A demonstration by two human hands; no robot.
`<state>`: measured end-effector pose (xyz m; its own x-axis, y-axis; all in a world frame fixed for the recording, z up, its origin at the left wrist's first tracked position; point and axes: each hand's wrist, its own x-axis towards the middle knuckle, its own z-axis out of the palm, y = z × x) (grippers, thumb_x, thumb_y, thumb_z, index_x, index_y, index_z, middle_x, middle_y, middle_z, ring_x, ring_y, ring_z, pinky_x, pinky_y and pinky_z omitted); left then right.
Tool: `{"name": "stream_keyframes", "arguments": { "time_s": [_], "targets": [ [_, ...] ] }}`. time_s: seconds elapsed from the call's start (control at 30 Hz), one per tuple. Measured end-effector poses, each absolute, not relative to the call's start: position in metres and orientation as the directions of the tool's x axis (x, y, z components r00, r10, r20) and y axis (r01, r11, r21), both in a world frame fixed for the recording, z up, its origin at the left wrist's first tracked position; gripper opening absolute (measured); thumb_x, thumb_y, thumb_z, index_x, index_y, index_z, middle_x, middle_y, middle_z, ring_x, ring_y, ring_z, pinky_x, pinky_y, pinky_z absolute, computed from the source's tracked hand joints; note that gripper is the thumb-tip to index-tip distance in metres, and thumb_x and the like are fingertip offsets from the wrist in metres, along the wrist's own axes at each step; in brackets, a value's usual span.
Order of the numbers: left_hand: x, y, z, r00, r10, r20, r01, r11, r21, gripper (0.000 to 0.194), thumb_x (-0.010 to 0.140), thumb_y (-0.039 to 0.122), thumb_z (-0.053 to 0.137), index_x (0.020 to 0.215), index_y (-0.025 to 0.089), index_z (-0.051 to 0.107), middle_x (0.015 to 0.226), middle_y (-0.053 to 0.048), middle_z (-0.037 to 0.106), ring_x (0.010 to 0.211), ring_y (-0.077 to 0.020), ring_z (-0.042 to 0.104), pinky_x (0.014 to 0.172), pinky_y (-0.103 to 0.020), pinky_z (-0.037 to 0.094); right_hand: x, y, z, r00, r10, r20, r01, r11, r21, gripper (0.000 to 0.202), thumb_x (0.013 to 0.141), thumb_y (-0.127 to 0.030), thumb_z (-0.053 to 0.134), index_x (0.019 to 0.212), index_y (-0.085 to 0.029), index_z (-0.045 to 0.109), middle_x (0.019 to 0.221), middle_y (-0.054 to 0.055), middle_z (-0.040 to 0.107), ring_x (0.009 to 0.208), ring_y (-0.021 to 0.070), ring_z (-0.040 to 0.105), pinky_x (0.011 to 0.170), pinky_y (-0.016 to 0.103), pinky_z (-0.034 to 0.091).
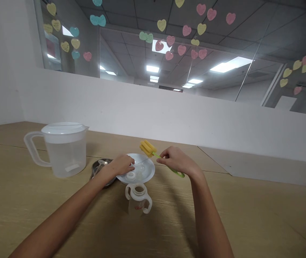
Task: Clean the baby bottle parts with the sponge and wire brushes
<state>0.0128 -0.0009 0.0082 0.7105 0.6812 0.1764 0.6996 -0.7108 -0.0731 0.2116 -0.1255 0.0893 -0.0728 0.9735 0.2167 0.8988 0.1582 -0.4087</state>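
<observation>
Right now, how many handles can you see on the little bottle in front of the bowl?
2: the left handle and the right handle, on opposite sides of the bottle. Its far side is hidden, so I can't check there.

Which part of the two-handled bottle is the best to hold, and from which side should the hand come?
Probably the left handle of the bottle, with the left hand coming from the left. The bottle stands upright, its mouth open on top, and this handle curves outward near the neck. The right hand holds the yellow-headed brush.
</observation>
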Motion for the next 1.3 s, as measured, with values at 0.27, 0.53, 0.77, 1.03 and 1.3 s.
{"name": "stream_keyframes", "arguments": {
  "time_s": [0.27, 0.53, 0.77, 1.03, 1.3],
  "targets": [
    [0.026, 0.004, -0.013, 0.739, 0.648, 0.185, 0.669, -0.738, -0.089, 0.023, 0.08, 0.03, 0.053, 0.096, 0.017, 0.063, 0.094, -0.01, 0.067, 0.087, -0.0242, 0.062, 0.072, -0.031, 0.045, 0.209, -0.127, 0.091, -0.071, 0.974, 0.214, 0.906, 0.152, -0.394, 0.022, 0.074, -0.032, 0.054, 0.061, -0.014, 0.058, 0.058, 0.0, 0.05, 0.053, 0.0099, 0.04, 0.051, 0.024, 0.027],
    [0.033, 0.013, -0.024, 0.756, 0.612, 0.231, 0.64, -0.766, -0.064, 0.036, 0.084, 0.024, 0.048, 0.12, 0.018, 0.05, 0.116, -0.011, 0.059, 0.104, -0.0256, 0.057, 0.085, -0.035, 0.043, 0.209, -0.128, 0.092, -0.069, 0.973, 0.221, 0.912, 0.151, -0.381, 0.022, 0.076, -0.03, 0.055, 0.067, -0.012, 0.063, 0.06, 0.001, 0.053, 0.054, 0.0098, 0.041, 0.051, 0.024, 0.028],
    [0.032, 0.018, -0.029, 0.734, 0.63, 0.255, 0.65, -0.76, 0.006, 0.042, 0.081, 0.026, 0.05, 0.123, 0.016, 0.048, 0.112, -0.014, 0.059, 0.1, -0.0262, 0.058, 0.084, -0.035, 0.044, 0.21, -0.127, 0.091, -0.067, 0.974, 0.218, 0.91, 0.149, -0.386, 0.022, 0.076, -0.032, 0.055, 0.068, -0.013, 0.064, 0.06, 0.001, 0.053, 0.054, 0.0107, 0.043, 0.052, 0.024, 0.029],
    [0.014, 0.016, 0.008, 0.62, 0.637, 0.458, 0.663, -0.738, 0.128, 0.052, 0.074, 0.022, 0.05, 0.124, 0.013, 0.043, 0.118, -0.013, 0.049, 0.106, -0.0237, 0.052, 0.092, -0.035, 0.042, 0.213, -0.124, 0.09, -0.069, 0.966, 0.251, 0.903, 0.168, -0.396, 0.021, 0.076, -0.03, 0.053, 0.071, -0.014, 0.065, 0.061, 0.002, 0.057, 0.057, 0.0116, 0.048, 0.054, 0.024, 0.033],
    [-0.022, -0.008, 0.064, 0.346, 0.653, 0.673, 0.527, -0.729, 0.436, 0.054, 0.07, 0.025, 0.049, 0.124, 0.015, 0.045, 0.103, -0.006, 0.061, 0.087, -0.0179, 0.057, 0.08, -0.032, 0.046, 0.205, -0.131, 0.09, -0.178, 0.943, 0.28, 0.738, 0.316, -0.596, 0.03, 0.084, -0.034, 0.039, 0.084, -0.014, 0.061, 0.067, 0.002, 0.054, 0.05, 0.0103, 0.051, 0.04, 0.02, 0.036]
  ]
}}
